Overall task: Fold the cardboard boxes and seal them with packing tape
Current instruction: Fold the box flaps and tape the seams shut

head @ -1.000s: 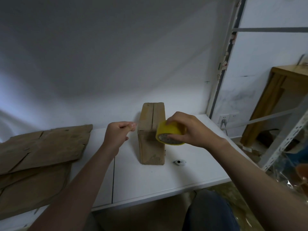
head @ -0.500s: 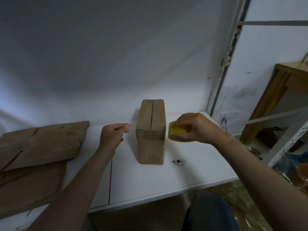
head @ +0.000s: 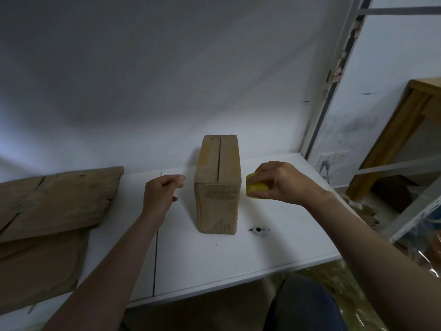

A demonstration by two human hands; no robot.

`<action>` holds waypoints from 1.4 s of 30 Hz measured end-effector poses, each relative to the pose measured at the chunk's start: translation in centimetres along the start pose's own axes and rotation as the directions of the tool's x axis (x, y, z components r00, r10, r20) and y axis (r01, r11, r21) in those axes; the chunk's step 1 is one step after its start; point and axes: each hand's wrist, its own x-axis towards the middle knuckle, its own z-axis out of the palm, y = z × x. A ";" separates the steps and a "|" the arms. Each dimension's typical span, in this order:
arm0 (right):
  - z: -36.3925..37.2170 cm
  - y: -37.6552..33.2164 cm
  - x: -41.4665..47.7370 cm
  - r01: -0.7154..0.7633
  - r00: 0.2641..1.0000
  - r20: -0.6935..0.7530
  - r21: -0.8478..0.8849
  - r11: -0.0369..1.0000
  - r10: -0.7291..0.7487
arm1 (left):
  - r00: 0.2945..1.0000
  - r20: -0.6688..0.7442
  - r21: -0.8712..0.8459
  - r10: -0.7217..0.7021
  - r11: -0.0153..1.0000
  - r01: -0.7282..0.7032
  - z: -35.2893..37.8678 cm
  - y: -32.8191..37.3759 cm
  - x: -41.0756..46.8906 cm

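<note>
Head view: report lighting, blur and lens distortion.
Head view: dim, cool light, wall darkest at the top; wide-angle lens leans the metal upright at right; cardboard box and yellow tape roll read sharp; no glare on the white table.

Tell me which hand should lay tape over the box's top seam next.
Right. The right hand already grips the yellow tape roll beside the cardboard box, near its top seam. The left hand, fingers curled, shows no tape.
</note>
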 end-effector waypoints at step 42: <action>4.0 -1.5 1.8 -0.066 0.997 -0.041 0.018 0.998 0.067 | 0.988 0.146 0.415 -0.042 0.910 -0.022 5.3 4.0 -3.2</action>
